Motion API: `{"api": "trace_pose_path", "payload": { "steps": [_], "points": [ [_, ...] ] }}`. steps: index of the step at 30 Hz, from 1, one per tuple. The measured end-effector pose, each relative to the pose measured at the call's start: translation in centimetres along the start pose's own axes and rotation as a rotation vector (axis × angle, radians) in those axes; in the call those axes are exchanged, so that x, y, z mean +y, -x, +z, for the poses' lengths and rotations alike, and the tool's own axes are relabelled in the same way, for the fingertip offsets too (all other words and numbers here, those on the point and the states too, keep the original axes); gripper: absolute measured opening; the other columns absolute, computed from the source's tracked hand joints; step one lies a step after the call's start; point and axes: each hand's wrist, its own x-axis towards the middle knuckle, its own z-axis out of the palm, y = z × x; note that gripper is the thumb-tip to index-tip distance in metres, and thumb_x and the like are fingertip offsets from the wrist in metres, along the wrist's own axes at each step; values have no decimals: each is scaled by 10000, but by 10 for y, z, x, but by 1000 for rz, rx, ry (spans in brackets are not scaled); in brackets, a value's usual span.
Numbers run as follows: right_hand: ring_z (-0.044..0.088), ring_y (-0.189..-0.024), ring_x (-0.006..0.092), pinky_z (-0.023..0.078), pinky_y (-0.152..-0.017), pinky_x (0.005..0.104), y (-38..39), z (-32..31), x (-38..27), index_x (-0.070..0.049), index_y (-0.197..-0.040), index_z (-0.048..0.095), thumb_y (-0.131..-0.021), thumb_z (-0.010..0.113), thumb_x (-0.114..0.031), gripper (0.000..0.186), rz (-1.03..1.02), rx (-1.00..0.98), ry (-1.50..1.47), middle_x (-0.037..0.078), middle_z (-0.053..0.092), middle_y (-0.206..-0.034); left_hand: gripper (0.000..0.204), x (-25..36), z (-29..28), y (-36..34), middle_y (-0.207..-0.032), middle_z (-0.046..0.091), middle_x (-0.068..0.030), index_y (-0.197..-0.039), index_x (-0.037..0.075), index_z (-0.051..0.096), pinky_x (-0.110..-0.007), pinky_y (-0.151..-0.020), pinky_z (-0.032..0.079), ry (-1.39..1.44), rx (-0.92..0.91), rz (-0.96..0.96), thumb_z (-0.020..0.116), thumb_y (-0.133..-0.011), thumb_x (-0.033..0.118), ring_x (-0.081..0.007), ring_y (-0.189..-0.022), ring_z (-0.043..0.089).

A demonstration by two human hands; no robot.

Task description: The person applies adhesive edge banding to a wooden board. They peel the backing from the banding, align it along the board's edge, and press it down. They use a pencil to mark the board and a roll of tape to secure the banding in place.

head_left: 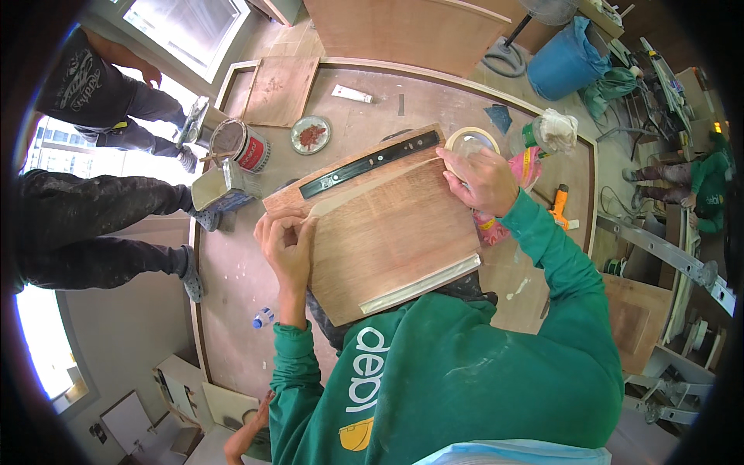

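Observation:
A wooden panel (395,240) rests across my lap, tilted. A black metal rail (370,164) lies along its far edge. Just below the rail runs a pale strip of masking tape (373,188). My left hand (285,252) is closed at the strip's left end, fingertips pinched by the panel's left edge. At the other end my right hand (482,180) pinches the tape near the panel's far right corner. Beside and partly behind that hand is a tape roll (474,132). Another pale strip (422,284) covers the panel's near edge.
On the framed board around me stand an open paint can (255,152), a dish of reddish powder (311,136), a white tube (352,94) and an orange-handled tool (559,203). People stand at the left, near the board's edge. A blue bin (568,60) is at far right.

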Motion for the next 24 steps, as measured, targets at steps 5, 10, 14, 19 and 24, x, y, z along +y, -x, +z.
{"api": "trace_pose_path", "payload": {
  "steps": [5, 10, 14, 19, 24],
  "points": [
    [660, -662, 278, 520, -662, 428, -3, 2, -1, -88, -1311, 725, -915, 817, -131, 409, 21, 43, -21, 73, 671, -723, 220, -6, 0, 5, -981, 782, -54, -883, 78, 712, -394, -981, 472, 15, 29, 10, 917, -829, 22, -250, -952, 692],
    [721, -699, 283, 564, -680, 438, -5, 4, -3, -84, -1309, 701, -920, 795, -138, 404, 25, 39, -21, 73, 730, -771, 202, -5, 2, 9, -964, 772, -60, -903, 45, 713, -293, -785, 487, 211, 75, -189, 893, -869, -41, -147, -804, 629],
    [709, -685, 290, 554, -662, 445, -6, 4, -5, -78, -1340, 692, -917, 796, -136, 440, 34, 48, -66, 78, 721, -764, 177, 0, 1, 3, -958, 755, -52, -915, 21, 711, -244, -720, 460, 272, 83, -197, 866, -903, -62, -95, -801, 573],
    [686, -665, 302, 540, -653, 458, -2, 3, -2, -75, -1468, 651, -913, 811, -142, 582, 42, 10, -69, 87, 700, -750, 177, -2, -4, 1, -918, 708, -20, -942, 13, 708, -249, -725, 460, 201, 41, -197, 870, -906, -49, -95, -801, 573],
    [663, -660, 323, 527, -650, 461, 5, 3, -1, -61, -1590, 563, -916, 826, -168, 731, 81, -35, -80, 111, 673, -749, 242, 7, 0, 0, -916, 640, 23, -1138, 14, 749, -265, -785, 470, 358, 80, -361, 846, -920, -25, -84, -841, 559]
  ]
}}
